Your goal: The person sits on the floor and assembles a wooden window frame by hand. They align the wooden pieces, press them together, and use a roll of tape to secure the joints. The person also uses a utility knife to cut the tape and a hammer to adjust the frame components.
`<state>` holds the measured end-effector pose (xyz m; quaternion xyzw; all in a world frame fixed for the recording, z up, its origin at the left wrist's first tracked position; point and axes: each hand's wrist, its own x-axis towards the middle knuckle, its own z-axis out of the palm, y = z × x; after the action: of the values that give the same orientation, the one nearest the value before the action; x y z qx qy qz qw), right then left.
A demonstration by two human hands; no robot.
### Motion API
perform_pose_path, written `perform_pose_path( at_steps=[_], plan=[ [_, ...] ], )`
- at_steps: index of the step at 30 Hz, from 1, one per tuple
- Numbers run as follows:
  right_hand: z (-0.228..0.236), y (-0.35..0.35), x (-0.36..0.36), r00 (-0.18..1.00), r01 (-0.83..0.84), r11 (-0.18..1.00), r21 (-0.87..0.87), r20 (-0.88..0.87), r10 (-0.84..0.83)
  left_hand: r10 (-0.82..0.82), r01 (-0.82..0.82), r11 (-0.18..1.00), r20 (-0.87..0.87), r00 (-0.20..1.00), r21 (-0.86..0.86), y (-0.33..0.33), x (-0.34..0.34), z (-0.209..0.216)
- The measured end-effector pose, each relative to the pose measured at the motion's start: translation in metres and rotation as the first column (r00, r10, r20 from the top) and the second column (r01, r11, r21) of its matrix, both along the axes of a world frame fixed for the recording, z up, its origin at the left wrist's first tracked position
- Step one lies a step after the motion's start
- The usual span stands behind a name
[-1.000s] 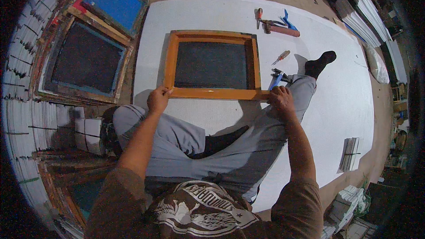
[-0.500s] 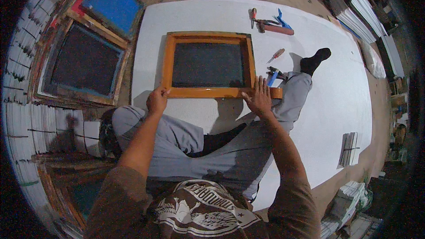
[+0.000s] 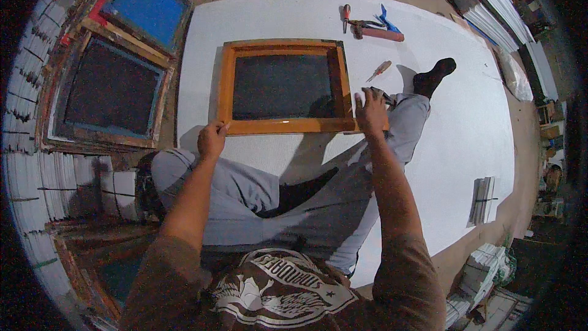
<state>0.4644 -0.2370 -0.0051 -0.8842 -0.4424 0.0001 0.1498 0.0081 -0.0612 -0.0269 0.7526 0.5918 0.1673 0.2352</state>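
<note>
A rectangular brown wooden frame [image 3: 285,125] with a dark panel [image 3: 285,86] inside lies on the white board in front of me. My left hand [image 3: 212,140] pinches its near left corner, thumb on top. Just past the near right corner, my right hand [image 3: 371,113] hovers with bent fingers somewhat apart. It covers most of a blue-handled tool beside my trouser leg; whether it touches that tool I cannot tell. A brown wooden end [image 3: 385,127] sticks out beyond the frame's corner, partly hidden by this hand. Dark metal tool parts [image 3: 386,96] show past my fingers.
A small screwdriver [image 3: 380,70] lies right of the frame. Farther back are another screwdriver [image 3: 346,15], pliers [image 3: 366,24] and a reddish-brown bar [image 3: 383,35]. Used frames [image 3: 113,89] stack at the left. A tied bundle of white strips [image 3: 484,200] lies at the right.
My right hand has lifted off the frame's near right corner and moved slightly right and away from me, over the blue-handled tool. My left hand still holds the frame's corner.
</note>
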Motion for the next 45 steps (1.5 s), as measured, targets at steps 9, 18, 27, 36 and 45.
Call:
perform_pose_path(
  at_steps=[9,18,27,36,45],
  plan=[
    [-0.022,0.021,0.082,0.978,-0.029,0.799,-0.601,-0.184,-0.103,-0.028,0.029,1.000,0.119,0.992,-0.005,0.005,-0.005,-0.013],
    [-0.006,0.013,0.054,0.988,0.109,0.987,-0.117,-0.095,-0.121,-0.005,0.007,1.000,0.120,0.993,-0.023,0.008,-0.007,-0.027],
    [0.069,0.022,0.012,0.638,0.473,0.720,0.507,-0.761,0.117,0.034,-0.030,0.999,0.172,0.985,-0.024,0.013,-0.016,-0.041],
    [0.019,-0.083,-0.048,0.842,0.088,0.994,0.058,-0.538,-0.043,0.037,-0.029,0.999,0.206,0.978,-0.038,0.008,-0.009,-0.024],
    [0.038,-0.069,-0.075,0.930,-0.040,0.999,-0.007,-0.366,0.035,0.022,-0.020,1.000,0.152,0.988,-0.017,0.008,-0.007,-0.011]
  ],
)
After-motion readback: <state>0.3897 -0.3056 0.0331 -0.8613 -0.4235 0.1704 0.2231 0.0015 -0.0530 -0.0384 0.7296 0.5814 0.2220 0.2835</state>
